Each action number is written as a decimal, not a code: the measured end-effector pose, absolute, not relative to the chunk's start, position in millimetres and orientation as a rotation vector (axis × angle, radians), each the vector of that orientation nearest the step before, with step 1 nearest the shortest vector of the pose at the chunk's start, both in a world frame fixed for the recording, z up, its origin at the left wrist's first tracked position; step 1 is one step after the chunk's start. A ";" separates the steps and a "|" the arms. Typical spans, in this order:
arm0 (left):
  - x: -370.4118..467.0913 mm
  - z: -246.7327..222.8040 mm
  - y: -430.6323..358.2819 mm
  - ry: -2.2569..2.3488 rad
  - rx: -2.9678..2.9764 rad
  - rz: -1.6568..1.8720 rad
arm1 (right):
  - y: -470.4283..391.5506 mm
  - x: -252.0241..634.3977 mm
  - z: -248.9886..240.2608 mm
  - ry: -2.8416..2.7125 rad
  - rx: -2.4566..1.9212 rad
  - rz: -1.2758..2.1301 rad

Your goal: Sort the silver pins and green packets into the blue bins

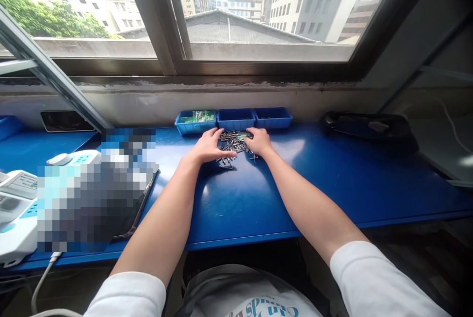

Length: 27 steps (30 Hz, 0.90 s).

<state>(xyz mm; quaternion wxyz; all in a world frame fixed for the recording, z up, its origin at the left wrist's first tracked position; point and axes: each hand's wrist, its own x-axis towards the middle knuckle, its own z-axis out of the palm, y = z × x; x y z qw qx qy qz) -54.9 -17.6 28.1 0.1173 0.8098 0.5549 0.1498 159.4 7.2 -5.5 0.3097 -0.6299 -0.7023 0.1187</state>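
Note:
A loose pile of small metal pieces, thin and rod-like like screws or rivets [232, 142], lies on the blue tabletop. My left hand [210, 147] curves round the pile's left side, its thumb stretched along the near edge and its fingers apart. On the right side my right hand [259, 142] touches the pile with its fingers bent; whether any piece is between them I cannot make out. Right behind the pile stand three blue bins: the left bin [179, 124] with green-and-clear packets [201, 116], the middle bin [236, 123] and the right bin [275, 123].
A black case or bag [369, 127] lies at the back right. White power strips [16, 238] and a blurred-out object [99, 194] take up the left side. A dark phone-like slab [66, 121] leans by the wall under the window. The table's front edge [244, 241] runs below my forearms.

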 end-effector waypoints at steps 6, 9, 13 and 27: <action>-48.6 23.2 -17.7 1.621 2.339 -0.081 | 2.8 153.8 -2.0 -2.017 -1.667 0.340; -44.0 20.6 -20.4 1.593 2.393 -0.035 | 2.6 153.2 -1.1 -2.014 -1.683 0.310; -39.7 13.4 -20.9 1.555 2.459 0.113 | 2.1 153.9 -1.4 -2.001 -1.659 0.285; -17.0 4.8 -17.4 1.604 2.496 0.513 | 4.7 157.8 -6.5 -1.926 -1.430 0.305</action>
